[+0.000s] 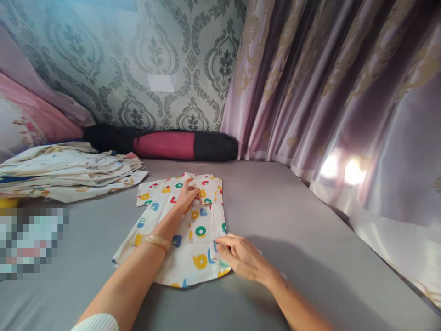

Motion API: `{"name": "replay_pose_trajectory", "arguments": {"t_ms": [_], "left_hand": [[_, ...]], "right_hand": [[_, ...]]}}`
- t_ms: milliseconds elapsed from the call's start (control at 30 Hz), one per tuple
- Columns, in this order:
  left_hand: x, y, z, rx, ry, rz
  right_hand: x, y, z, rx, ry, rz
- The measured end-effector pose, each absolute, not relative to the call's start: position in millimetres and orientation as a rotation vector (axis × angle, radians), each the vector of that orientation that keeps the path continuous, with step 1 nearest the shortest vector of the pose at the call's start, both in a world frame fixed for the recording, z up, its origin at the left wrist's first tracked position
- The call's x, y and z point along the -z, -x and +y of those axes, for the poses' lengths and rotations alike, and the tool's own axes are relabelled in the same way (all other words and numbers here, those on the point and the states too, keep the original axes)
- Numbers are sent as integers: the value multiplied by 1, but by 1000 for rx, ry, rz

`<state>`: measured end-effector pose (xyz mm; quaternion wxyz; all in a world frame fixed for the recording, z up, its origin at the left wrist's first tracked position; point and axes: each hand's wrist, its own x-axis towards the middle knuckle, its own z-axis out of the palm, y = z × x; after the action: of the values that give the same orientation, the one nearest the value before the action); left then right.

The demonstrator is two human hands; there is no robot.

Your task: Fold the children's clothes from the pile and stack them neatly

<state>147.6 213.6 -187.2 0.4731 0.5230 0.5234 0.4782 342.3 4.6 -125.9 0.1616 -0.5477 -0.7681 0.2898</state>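
A short-sleeved white shirt (200,246) printed with colourful letters lies flat, collar away from me. Its right side is folded inward, with that sleeve laid over the front. My left hand (189,195) rests on the upper front just below the collar, fingers apart and pressing on the cloth. A pale bangle (156,241) circles my left wrist. Near the lower right edge, my right hand (241,257) pinches the folded side of the shirt between thumb and fingers. The shirt's left sleeve (149,193) is spread outward.
A pile of folded printed clothes (69,170) lies to the left on the grey bed sheet (275,207). Along the patterned wall rests a long black and red roll (163,145). Purple curtains (310,92) hang at the right. A blurred-out item (34,241) is at the left edge.
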Motion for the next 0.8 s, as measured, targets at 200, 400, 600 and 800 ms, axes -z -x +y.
{"name": "replay_pose_trajectory", "arguments": {"t_ms": [200, 400, 600, 800], "left_hand": [[195, -147, 217, -1171, -1581, 1263], [201, -147, 220, -1161, -1900, 1366], [211, -148, 224, -1186, -1994, 1343], [223, -149, 231, -1201, -2142, 1335]], "right_hand": [[137, -342, 27, -408, 1642, -2122], [153, -323, 57, -315, 1650, -2390], [167, -311, 90, -334, 1742, -2365], [174, -310, 124, -247, 1837, -2287]]}}
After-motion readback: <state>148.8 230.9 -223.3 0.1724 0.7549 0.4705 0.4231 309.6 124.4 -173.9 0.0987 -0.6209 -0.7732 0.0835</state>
